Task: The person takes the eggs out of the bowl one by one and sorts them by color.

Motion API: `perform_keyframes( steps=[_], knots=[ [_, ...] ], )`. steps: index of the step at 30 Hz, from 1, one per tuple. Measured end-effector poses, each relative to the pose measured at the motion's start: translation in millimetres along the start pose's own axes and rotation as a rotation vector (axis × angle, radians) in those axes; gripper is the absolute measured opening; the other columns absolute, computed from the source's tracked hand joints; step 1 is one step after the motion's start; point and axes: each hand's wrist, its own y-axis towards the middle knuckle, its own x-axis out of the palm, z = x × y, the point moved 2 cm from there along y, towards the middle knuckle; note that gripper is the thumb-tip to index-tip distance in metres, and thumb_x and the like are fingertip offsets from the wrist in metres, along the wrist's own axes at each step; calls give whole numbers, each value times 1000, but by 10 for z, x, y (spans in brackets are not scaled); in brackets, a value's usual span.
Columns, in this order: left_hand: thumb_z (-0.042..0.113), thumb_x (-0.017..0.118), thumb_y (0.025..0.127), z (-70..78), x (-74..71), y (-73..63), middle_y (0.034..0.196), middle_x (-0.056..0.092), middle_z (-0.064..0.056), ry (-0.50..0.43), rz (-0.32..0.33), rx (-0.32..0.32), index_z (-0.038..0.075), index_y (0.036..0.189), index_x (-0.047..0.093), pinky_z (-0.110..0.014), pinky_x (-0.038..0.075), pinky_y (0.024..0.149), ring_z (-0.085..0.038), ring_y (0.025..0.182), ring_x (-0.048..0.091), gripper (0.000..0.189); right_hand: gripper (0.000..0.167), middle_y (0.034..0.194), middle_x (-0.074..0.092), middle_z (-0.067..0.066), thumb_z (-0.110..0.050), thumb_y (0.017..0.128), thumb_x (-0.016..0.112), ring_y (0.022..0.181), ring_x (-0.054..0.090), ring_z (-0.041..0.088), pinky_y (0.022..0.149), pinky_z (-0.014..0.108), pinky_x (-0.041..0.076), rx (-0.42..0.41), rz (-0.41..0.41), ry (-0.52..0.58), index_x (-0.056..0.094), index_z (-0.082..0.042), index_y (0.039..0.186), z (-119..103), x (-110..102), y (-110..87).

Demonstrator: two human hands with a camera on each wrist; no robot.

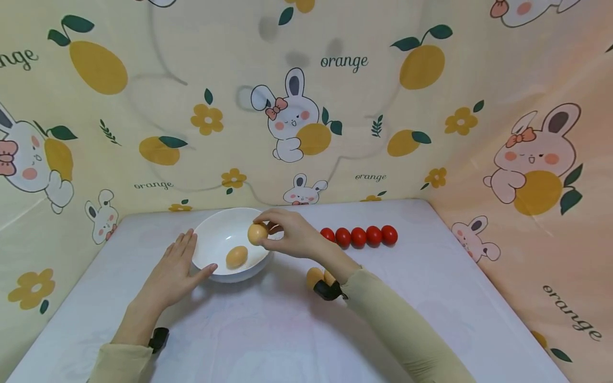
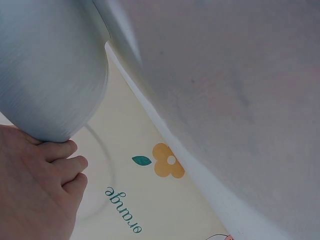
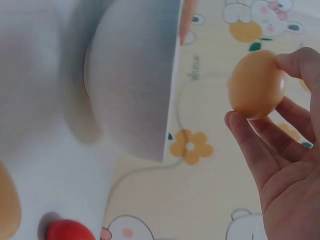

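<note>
A white bowl (image 1: 210, 234) stands on the table at the left of the middle, with one brown egg (image 1: 237, 257) lying in it. Over the bowl's right side, my right hand (image 1: 292, 234) holds another brown egg (image 1: 257, 234) between thumb and fingertips. In the right wrist view this held egg (image 3: 257, 84) is above the level of the bowl's rim (image 3: 172, 100). My left hand (image 1: 174, 271) rests against the bowl's left side, fingers stretched along the outer wall and thumb at the near rim. From the left wrist, its fingertips (image 2: 75, 162) show beside the bowl's wall (image 2: 55, 70).
Two more brown eggs (image 1: 314, 277) lie on the table, partly hidden by my right wrist and its black strap camera (image 1: 328, 290). Behind my right forearm, several red tomatoes (image 1: 358, 237) form a row. A patterned cloth (image 1: 364, 106) hangs behind the white tabletop (image 1: 268, 340).
</note>
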Motion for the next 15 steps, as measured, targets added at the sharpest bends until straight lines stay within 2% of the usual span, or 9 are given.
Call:
perform_keyframes(
  steps=[5,10,15],
  knots=[
    [67,52,99,6,6,6,168,12,-34,1,3,7,-17,158,16,-67,15,125,-52,155,12,108,41,130,66,7,-7,91,79,110,68,18,93,20,57,0,60,13,67,-4,130,47,-133,-208],
    [67,53,99,15,3,2,168,12,-34,2,4,4,-17,158,17,-67,15,125,-53,155,12,108,42,132,66,5,-7,91,79,113,69,19,95,24,58,37,108,7,67,-6,131,93,-273,-432],
    [67,52,100,22,-16,-10,168,12,-34,4,4,3,-17,158,16,-66,15,125,-53,155,12,108,45,133,66,7,-5,90,80,115,69,22,96,38,60,56,154,32,66,-4,133,163,-417,-636]
  ],
)
